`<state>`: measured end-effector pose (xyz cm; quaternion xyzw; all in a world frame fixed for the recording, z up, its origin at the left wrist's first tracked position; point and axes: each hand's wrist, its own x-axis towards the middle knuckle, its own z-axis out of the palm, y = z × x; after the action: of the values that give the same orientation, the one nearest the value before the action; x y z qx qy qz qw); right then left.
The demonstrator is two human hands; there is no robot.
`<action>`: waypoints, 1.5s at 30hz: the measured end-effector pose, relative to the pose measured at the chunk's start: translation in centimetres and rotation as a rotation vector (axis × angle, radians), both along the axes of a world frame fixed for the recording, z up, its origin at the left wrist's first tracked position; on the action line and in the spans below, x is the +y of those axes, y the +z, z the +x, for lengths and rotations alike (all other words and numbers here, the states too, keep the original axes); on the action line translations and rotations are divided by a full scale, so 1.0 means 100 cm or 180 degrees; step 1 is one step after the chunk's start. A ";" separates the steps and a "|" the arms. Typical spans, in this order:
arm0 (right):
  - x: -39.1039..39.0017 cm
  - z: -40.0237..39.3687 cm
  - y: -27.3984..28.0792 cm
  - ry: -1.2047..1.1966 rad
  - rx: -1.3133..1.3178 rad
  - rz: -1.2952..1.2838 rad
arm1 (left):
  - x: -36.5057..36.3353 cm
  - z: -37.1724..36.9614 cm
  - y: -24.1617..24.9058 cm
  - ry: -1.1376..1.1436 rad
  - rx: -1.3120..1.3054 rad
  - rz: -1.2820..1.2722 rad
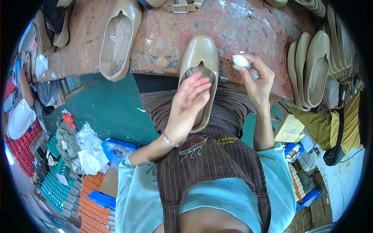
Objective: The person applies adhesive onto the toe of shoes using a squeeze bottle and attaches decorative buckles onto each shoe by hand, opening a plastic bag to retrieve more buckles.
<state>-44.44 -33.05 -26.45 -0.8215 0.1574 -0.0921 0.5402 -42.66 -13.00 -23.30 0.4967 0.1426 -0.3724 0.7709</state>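
Observation:
A beige square-toed slip-on shoe (pixel 200 49) lies with its toe on the table edge and its heel toward my apron. Over its opening is my left hand (pixel 188 103), fingers stretched out and slightly blurred, covering part of the insole. My right hand (pixel 258 75) is raised to the right of the shoe, above the table's edge. Thumb and fingers pinch a small white rounded object (pixel 241 61) whose kind I cannot tell. A clear, crumpled-looking bit (pixel 253 73) shows by the palm.
The worn, stained table (pixel 167 42) spans the front. Another beige shoe (pixel 121 42) lies left, and several shoes (pixel 316 73) stand in a row at right. A bow-like trim piece (pixel 180 7) lies at the back. Another person (pixel 23 112) is at far left.

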 end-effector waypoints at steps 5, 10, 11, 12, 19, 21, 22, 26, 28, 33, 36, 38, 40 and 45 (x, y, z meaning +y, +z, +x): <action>0.004 0.006 0.004 0.0537 -0.0467 -0.1133 | -0.033 0.006 -0.043 0.1244 0.0851 -0.1075; 0.006 0.016 0.006 0.0769 -0.0610 -0.1411 | -0.037 0.017 -0.050 0.1466 0.0739 -0.1672; 0.006 0.017 0.008 0.0783 -0.0511 -0.1479 | -0.037 0.016 -0.050 0.1493 0.0734 -0.1668; 0.007 0.018 0.008 0.0791 -0.0414 -0.1549 | -0.038 0.015 -0.051 0.1515 0.0671 -0.1618; 0.009 0.027 0.012 0.0961 -0.0353 -0.1836 | -0.043 0.010 -0.053 0.1579 0.0496 -0.1443; 0.009 0.028 0.014 0.1015 -0.0354 -0.1917 | -0.042 0.011 -0.054 0.1543 0.0480 -0.1500; 0.009 0.029 0.015 0.1017 -0.0348 -0.1918 | -0.042 0.011 -0.054 0.1503 0.0455 -0.1557; 0.010 0.031 0.017 0.1064 -0.0358 -0.2006 | -0.042 0.010 -0.056 0.1510 0.0464 -0.1548; 0.011 0.032 0.017 0.1079 -0.0336 -0.2027 | -0.042 0.010 -0.055 0.1537 0.0477 -0.1490; 0.014 0.036 0.024 0.1142 -0.0316 -0.2153 | -0.043 0.011 -0.051 0.1602 0.0520 -0.1446; 0.015 0.037 0.026 0.1143 -0.0341 -0.2184 | -0.043 0.011 -0.053 0.1552 0.0467 -0.1434; 0.014 0.037 0.027 0.1148 -0.0304 -0.2228 | -0.042 0.011 -0.054 0.1507 0.0441 -0.1407; 0.012 0.035 0.029 0.1150 -0.0263 -0.2275 | -0.043 0.011 -0.054 0.1528 0.0487 -0.1359; 0.009 0.033 0.030 0.1069 -0.0329 -0.2328 | -0.042 0.010 -0.055 0.1525 0.0507 -0.1357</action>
<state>-41.16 -32.12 -23.42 -0.9681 -0.0495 -0.0937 0.2270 -41.70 -17.17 -28.80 0.2458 0.2340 -0.2396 0.9096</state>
